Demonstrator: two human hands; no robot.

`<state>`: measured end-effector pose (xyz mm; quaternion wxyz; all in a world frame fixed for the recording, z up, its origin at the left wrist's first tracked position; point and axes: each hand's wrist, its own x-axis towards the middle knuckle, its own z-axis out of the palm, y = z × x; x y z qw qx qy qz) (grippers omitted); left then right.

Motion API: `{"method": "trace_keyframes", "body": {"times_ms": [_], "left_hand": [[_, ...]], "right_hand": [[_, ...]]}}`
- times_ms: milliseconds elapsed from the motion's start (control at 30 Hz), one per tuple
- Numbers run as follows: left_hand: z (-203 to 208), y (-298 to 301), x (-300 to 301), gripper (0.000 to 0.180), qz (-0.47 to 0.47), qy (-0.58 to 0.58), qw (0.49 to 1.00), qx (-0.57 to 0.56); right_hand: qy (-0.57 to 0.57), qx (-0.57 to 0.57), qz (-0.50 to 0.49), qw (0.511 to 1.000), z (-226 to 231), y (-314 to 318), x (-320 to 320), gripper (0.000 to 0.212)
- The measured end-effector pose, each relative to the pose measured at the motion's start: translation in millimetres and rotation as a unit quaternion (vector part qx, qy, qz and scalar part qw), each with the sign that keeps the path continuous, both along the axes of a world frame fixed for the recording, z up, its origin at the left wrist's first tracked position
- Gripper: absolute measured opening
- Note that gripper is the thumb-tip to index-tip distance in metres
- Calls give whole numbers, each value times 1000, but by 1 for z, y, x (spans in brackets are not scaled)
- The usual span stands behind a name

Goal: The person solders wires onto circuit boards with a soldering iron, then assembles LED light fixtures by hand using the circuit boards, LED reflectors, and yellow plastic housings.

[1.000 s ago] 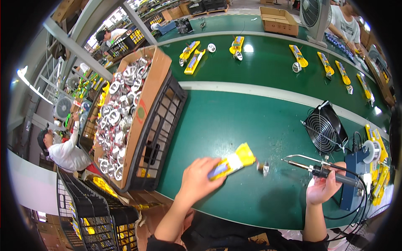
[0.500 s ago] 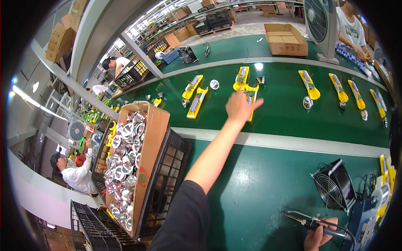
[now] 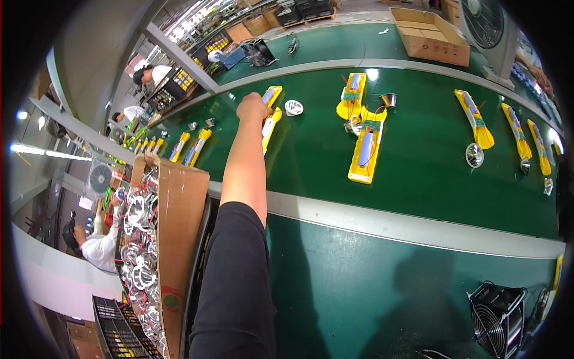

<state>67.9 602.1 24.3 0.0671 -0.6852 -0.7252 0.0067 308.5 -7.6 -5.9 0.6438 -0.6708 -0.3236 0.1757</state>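
Observation:
My left hand (image 3: 253,107) reaches across the green belt at the far left, its fingers curled and partly hidden. It closes on the near one of two yellow flashlight housings (image 3: 271,129), which is tipped so a pale side shows. The other yellow housing (image 3: 273,94) lies just beyond the hand, and a round white-rimmed reflector (image 3: 293,107) sits to its right. My right hand is out of the picture; only a thin bit of the soldering iron (image 3: 431,353) shows at the lower edge.
Two joined-looking housings (image 3: 366,155) lie mid-belt with reflectors; several more stand at right. A carton of reflectors (image 3: 182,221) is left of my arm. A small black fan (image 3: 497,320) sits at the lower right. An open carton (image 3: 430,45) and people are beyond.
My left hand has moved left from the middle pair of housings to the left pair. The near left housing has tipped. My right hand has dropped out of view as the view shifted.

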Motion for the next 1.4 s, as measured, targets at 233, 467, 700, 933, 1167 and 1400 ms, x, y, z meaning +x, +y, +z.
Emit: {"method": "trace_keyframes", "body": {"times_ms": [233, 467, 700, 933, 1167, 1400], "left_hand": [[16, -23, 12, 54, -167, -22, 971, 168], [54, -179, 52, 36, -454, 34, 883, 110], [37, -352, 9, 27, -696, -9, 718, -10], [25, -501, -32, 13, -708, -102, 697, -45], [10, -583, -49, 46, -552, -250, 791, 86], [-10, -629, -28, 66, -193, -405, 893, 35]], "right_hand": [[-84, 73, -60, 992, 13, 12, -3, 32], [-91, 217, -66, 970, 21, 7, 10, 27], [80, 274, -67, 956, 19, 11, 15, 15], [105, 313, -31, 943, 18, 15, 22, 11], [101, 324, -25, 940, 23, 14, 18, 11], [104, 329, -30, 938, 31, 10, 6, 12]]}}
